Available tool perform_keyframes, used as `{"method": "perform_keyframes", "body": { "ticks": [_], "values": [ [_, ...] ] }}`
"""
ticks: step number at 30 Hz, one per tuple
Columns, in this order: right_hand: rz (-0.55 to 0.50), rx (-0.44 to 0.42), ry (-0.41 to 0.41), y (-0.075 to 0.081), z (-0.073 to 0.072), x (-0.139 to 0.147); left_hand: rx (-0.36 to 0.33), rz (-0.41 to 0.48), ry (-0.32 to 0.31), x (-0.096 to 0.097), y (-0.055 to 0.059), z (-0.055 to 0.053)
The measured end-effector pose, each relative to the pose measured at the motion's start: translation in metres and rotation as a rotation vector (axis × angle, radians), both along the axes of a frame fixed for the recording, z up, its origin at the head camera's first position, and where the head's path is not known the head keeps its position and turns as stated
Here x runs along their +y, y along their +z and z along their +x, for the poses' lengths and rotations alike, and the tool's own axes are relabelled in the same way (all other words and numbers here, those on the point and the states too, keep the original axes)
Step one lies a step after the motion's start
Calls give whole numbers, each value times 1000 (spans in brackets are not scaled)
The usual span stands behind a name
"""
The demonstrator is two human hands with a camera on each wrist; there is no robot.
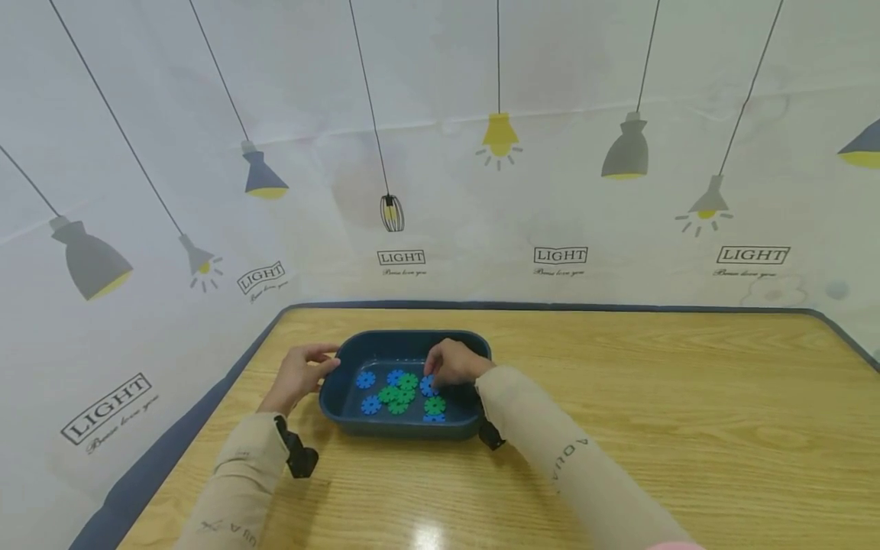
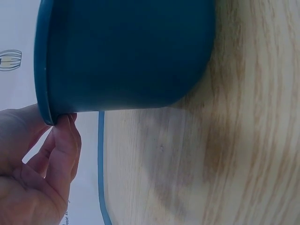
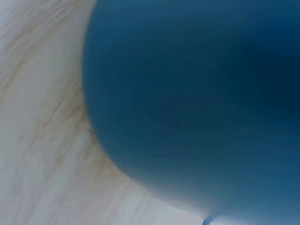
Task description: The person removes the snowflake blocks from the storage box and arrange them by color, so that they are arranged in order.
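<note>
A dark blue-green tub [image 1: 406, 430] stands on the wooden table, with several blue and green notched plastic discs lying in it. My left hand [image 1: 302, 374] holds the tub's left rim; in the left wrist view, the thumb and fingers of the left hand [image 2: 42, 159] pinch that rim from both sides. Over the right part of the tub, my right hand [image 1: 455, 362] reaches in with fingers bent down, pinching a blue notched disc [image 1: 428, 387] that looks tilted. Green discs [image 1: 399, 396] cluster in the middle. The tub's outer wall [image 3: 187, 103] fills most of the right wrist view, hiding the right hand there.
The wooden table [image 1: 653, 428] stretches far to the right of the tub. Its dark edge [image 1: 550, 306] meets a wall covering [image 1: 440, 76] printed with hanging lamps. Each wrist carries a black camera mount [image 1: 300, 458].
</note>
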State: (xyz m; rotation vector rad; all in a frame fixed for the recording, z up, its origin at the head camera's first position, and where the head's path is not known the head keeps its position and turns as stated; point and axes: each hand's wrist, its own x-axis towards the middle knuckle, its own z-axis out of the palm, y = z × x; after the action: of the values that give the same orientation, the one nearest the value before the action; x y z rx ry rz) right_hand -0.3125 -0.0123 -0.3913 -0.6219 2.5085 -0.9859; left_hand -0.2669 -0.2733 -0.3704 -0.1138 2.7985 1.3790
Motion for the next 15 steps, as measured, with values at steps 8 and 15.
{"method": "perform_keyframes", "body": {
  "ticks": [8,15],
  "values": [
    [-109,92,72,18,3,8,2,16,2,-2,0,0],
    [-173,92,97,36,10,26,3,29,5,-2,-3,-1]
  ]
}}
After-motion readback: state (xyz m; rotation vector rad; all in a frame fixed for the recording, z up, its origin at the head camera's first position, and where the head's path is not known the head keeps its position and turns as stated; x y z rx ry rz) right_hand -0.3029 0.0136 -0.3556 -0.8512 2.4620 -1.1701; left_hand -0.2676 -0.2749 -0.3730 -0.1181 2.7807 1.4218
